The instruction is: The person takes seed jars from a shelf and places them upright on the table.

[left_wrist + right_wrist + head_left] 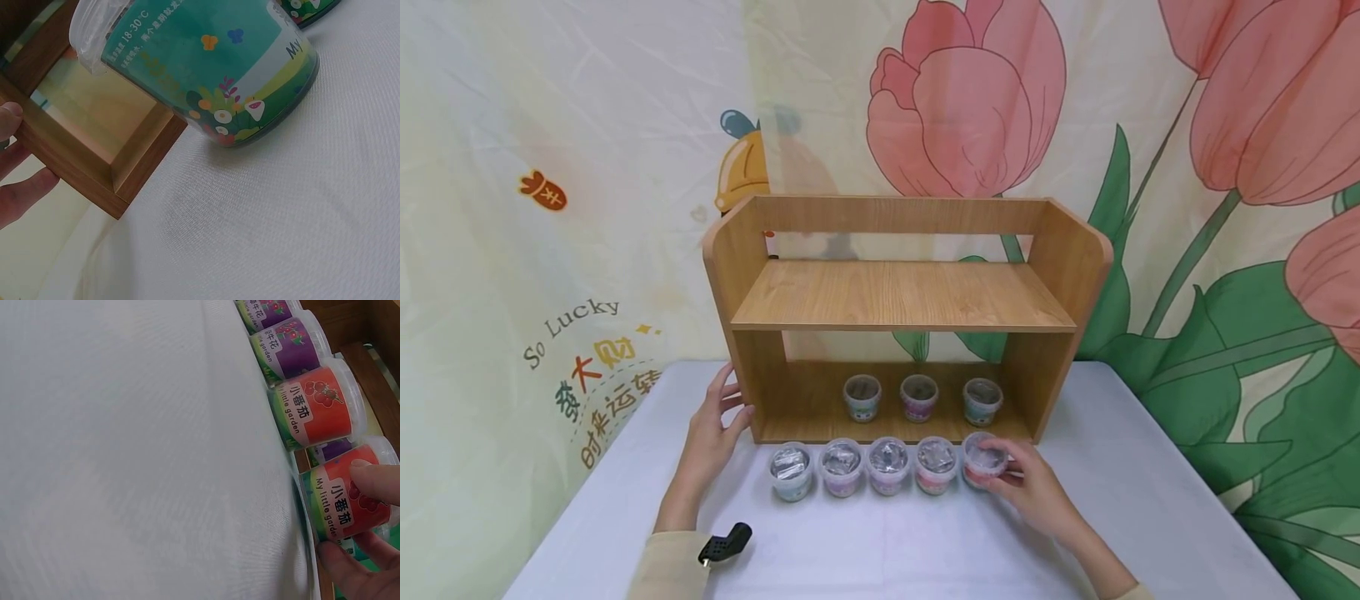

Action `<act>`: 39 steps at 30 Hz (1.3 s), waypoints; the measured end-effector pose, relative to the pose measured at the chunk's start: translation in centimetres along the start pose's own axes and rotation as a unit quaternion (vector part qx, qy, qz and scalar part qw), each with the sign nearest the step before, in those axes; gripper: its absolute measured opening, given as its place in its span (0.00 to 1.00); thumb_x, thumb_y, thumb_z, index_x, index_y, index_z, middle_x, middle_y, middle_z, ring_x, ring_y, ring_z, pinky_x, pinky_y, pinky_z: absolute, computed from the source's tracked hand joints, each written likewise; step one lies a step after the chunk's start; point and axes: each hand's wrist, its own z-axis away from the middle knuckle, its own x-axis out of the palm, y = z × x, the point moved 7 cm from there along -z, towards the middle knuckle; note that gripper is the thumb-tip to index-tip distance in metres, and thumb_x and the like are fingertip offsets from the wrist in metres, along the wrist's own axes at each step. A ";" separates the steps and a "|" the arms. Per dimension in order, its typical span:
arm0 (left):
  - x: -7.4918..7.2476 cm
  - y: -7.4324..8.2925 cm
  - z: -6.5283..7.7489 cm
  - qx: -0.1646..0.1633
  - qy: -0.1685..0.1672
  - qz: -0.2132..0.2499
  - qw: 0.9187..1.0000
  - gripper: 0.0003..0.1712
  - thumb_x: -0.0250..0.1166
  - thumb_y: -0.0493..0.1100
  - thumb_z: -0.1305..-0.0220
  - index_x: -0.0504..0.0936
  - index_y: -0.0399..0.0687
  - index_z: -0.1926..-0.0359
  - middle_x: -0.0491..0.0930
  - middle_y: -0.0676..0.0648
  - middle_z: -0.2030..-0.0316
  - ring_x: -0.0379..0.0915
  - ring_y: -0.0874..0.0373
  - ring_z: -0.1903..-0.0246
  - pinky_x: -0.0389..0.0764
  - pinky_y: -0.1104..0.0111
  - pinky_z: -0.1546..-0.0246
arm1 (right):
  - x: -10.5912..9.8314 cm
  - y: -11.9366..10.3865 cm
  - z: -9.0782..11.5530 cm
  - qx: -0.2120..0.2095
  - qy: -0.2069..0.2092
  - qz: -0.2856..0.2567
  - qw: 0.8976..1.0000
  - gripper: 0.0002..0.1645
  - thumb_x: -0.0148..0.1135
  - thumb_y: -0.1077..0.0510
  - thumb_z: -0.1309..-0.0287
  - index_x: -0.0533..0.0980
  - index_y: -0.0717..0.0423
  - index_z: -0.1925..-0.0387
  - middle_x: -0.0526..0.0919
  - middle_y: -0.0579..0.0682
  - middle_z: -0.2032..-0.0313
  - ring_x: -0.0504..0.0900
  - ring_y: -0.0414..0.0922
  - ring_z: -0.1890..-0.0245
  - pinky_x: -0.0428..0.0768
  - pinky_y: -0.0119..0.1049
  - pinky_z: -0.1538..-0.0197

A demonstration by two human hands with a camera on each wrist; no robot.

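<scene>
The right hand (pixel 1032 493) pinches a red-labelled cup (pixel 979 475) between thumb and fingers, just ahead and left of its palm. Four more cups (pixel 888 482) line up leftward from it; beyond, three others (pixel 919 408) sit inside the shelf (pixel 902 296), whose side the left hand (pixel 711 431) touches, fingers loosely extended.

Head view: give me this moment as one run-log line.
left hand: touching wooden shelf | right hand: gripping red-labelled cup | lower tier: three cups
</scene>
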 end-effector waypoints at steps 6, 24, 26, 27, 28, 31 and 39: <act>0.0 0.3 0.0 -0.001 -0.003 -0.004 1.000 0.58 0.66 0.34 0.25 0.40 0.80 0.15 0.73 0.34 0.33 0.78 0.33 0.37 0.88 0.41 0.49 | 0.0 0.2 0.2 0.016 0.004 0.008 1.000 0.31 0.80 0.67 0.45 0.81 0.49 0.40 0.81 0.54 0.45 0.81 0.52 0.43 0.89 0.42 0.44; -0.1 0.1 -0.1 0.000 -0.001 -0.007 1.000 0.58 0.66 0.33 0.25 0.39 0.78 0.15 0.74 0.33 0.33 0.78 0.32 0.38 0.87 0.40 0.48 | -0.2 0.1 0.2 0.004 -0.076 -0.015 0.997 0.31 0.78 0.61 0.39 0.75 0.54 0.36 0.76 0.63 0.36 0.82 0.56 0.43 0.90 0.45 0.46; -0.1 0.1 -0.1 0.000 -0.001 -0.008 1.000 0.58 0.66 0.33 0.25 0.39 0.79 0.15 0.74 0.34 0.33 0.78 0.32 0.38 0.87 0.40 0.48 | -0.4 -0.1 0.1 0.001 -0.094 -0.020 0.995 0.31 0.77 0.58 0.37 0.74 0.55 0.35 0.76 0.63 0.35 0.82 0.58 0.41 0.89 0.48 0.44; -0.1 0.0 -0.1 0.000 -0.001 -0.006 1.000 0.58 0.66 0.33 0.26 0.40 0.79 0.15 0.74 0.34 0.33 0.78 0.32 0.38 0.87 0.40 0.48 | -0.5 -0.2 0.1 0.000 -0.102 -0.020 0.995 0.31 0.76 0.57 0.36 0.74 0.55 0.35 0.76 0.63 0.35 0.81 0.58 0.40 0.89 0.49 0.43; -0.1 0.1 -0.1 0.000 -0.001 -0.006 1.000 0.59 0.66 0.33 0.26 0.40 0.79 0.15 0.74 0.34 0.33 0.78 0.32 0.38 0.87 0.40 0.48 | -0.6 -0.3 0.0 -0.001 -0.108 -0.018 0.994 0.31 0.76 0.56 0.35 0.74 0.55 0.35 0.76 0.63 0.34 0.81 0.59 0.39 0.88 0.51 0.42; 0.0 0.0 -0.1 -0.002 -0.003 -0.005 1.000 0.58 0.66 0.33 0.25 0.39 0.78 0.15 0.74 0.33 0.33 0.78 0.32 0.37 0.87 0.40 0.48 | -0.9 -0.9 -0.2 -0.003 -0.120 -0.005 0.993 0.31 0.76 0.53 0.34 0.75 0.54 0.34 0.77 0.61 0.35 0.78 0.61 0.36 0.85 0.58 0.39; -0.1 0.1 0.0 -0.006 -0.004 -0.002 1.000 0.59 0.66 0.32 0.26 0.39 0.78 0.15 0.74 0.33 0.33 0.78 0.32 0.37 0.87 0.41 0.49 | -1.8 -3.9 -1.8 -0.042 -0.072 0.067 0.994 0.29 0.77 0.53 0.36 0.78 0.47 0.36 0.78 0.53 0.38 0.76 0.58 0.36 0.81 0.64 0.37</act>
